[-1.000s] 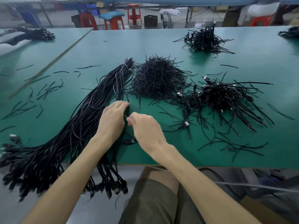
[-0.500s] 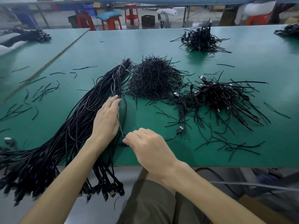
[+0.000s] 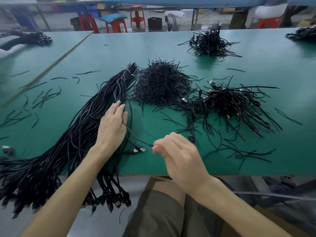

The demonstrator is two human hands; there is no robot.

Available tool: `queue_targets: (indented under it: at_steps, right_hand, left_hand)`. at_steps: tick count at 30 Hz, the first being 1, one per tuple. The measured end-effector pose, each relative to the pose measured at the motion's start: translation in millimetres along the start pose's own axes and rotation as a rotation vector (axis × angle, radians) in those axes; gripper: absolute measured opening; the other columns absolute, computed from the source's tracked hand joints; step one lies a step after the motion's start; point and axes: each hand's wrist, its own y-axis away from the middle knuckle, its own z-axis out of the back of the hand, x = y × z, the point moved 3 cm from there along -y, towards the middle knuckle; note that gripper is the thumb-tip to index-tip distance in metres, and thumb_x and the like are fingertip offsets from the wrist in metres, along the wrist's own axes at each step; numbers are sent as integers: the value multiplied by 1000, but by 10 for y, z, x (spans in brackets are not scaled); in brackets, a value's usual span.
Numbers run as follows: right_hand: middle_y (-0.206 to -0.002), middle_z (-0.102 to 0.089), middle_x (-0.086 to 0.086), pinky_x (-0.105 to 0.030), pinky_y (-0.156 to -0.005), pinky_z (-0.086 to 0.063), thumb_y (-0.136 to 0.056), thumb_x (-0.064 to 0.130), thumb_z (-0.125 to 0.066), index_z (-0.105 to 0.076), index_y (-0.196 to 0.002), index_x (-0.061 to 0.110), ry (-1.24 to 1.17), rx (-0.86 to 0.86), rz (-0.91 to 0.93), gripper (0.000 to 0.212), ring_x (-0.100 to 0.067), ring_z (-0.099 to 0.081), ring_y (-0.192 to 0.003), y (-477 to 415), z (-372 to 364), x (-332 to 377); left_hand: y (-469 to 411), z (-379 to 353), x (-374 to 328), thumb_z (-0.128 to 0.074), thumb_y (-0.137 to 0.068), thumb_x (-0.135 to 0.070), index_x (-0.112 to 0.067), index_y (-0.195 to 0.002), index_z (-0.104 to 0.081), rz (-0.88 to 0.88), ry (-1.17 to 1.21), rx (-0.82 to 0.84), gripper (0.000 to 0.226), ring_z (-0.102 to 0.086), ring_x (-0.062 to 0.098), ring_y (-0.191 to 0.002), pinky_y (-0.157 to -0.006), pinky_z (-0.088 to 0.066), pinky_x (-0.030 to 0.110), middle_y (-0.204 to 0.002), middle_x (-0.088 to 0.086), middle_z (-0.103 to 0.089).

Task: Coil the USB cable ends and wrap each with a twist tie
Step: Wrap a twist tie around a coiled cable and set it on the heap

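Observation:
A long bundle of black USB cables (image 3: 71,137) runs from the table's middle down over the front edge at the left. My left hand (image 3: 112,127) rests flat on this bundle, fingers on the cables. One thin black cable (image 3: 135,136) stretches from under that hand to my right hand (image 3: 177,154), which pinches its end near the table's front edge. Two USB plugs (image 3: 138,149) lie between my hands. A heap of black twist ties (image 3: 160,84) sits behind them. Coiled, tied cables (image 3: 229,103) are piled to the right.
The green table (image 3: 153,45) carries another cable pile (image 3: 210,43) at the back right and loose ties (image 3: 41,98) scattered on the left. More cables lie at the far left (image 3: 32,38) and far right (image 3: 302,33). Red stools (image 3: 116,24) stand beyond the table.
My right hand has pulled one cable out of the bundle towards me and to the right. My left hand slid slightly up the bundle and stays pressed on it.

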Motion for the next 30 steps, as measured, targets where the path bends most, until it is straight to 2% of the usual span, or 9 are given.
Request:
queue_targets:
  at_steps: [2, 4, 6, 12, 15, 18, 23, 27, 30]
  right_hand:
    - [-77, -61, 1, -20, -67, -41, -102, 7, -54, -67, -84, 1, -99, -53, -110, 23, -9, -48, -67, -85, 64, 0]
    - [-70, -55, 8, -13, -61, -33, -104, 12, -50, -66, -84, 5, -253, -105, -290, 26, 0, -41, -59, -166, 97, -3]
    - [-61, -46, 11, -18, -53, -28, -106, 18, -47, -65, -83, 10, -421, -188, -455, 31, -6, -34, -52, -246, 123, -11]
    - [-56, -37, 6, -21, -51, -25, -108, 21, -45, -61, -79, 11, -797, -373, -716, 35, -10, -27, -53, -573, 237, -76]
    - [-55, -35, 7, -22, -49, -20, -109, 23, -43, -59, -82, 10, -1113, -444, -876, 34, -9, -21, -51, -717, 237, -193]
    - [-54, -35, 6, -21, -47, -21, -109, 21, -41, -57, -82, 10, -1351, -521, -956, 34, -8, -22, -47, -860, 187, -294]
    - [-52, -34, 5, -20, -43, -25, -111, 12, -34, -55, -81, 11, -1555, -622, -1086, 37, -8, -22, -43, -913, 5, -493]
    - [-51, -34, 5, -20, -46, -25, -111, 7, -27, -53, -78, 13, -1670, -725, -1148, 42, -8, -22, -43, -845, -48, -650]
    - [-50, -34, 6, -20, -46, -25, -111, 6, -25, -51, -76, 13, -1727, -805, -1176, 44, -8, -22, -41, -814, -47, -729]
  left_hand:
    - [-1, 9, -11, -38, -111, -27, -2, -152, -41, 24, 8, -4, 48, -30, 28, -151, -123, -26, 46, -162, 13, -35]
    - [12, 21, -16, -40, -110, -26, 0, -152, -39, 25, 10, -20, 50, -33, 30, -148, -122, -28, 46, -160, 16, -37]
    - [28, 29, -8, -40, -109, -24, 4, -148, -41, 19, 2, -42, 48, -37, 32, -145, -121, -31, 46, -156, 18, -40]
    - [53, 83, -37, -50, -107, -25, 3, -147, -39, -11, 83, -173, 50, -42, 33, -138, -118, -32, 45, -146, 21, -45]
    - [98, 157, -90, -59, -102, -28, -1, -129, -48, -121, 87, -331, 40, -46, 30, -125, -113, -31, 41, -132, 16, -49]
    - [163, 220, -139, -58, -102, -29, -8, -108, -53, -246, 68, -440, 22, -43, 23, -105, -94, -26, 31, -113, 9, -50]
    - [216, 143, -233, -42, -109, -27, -10, -93, -65, -526, 42, -289, 33, -52, 23, -89, -85, -32, 32, -95, 0, -58]
    - [239, 159, -270, -37, -110, -29, -11, -86, -67, -544, 67, -254, 43, -54, 23, -89, -89, -32, 31, -93, -1, -59]
    - [257, 165, -286, -41, -109, -35, -13, -97, -70, -579, 80, -191, 38, -52, 18, -95, -92, -28, 25, -99, -4, -59]
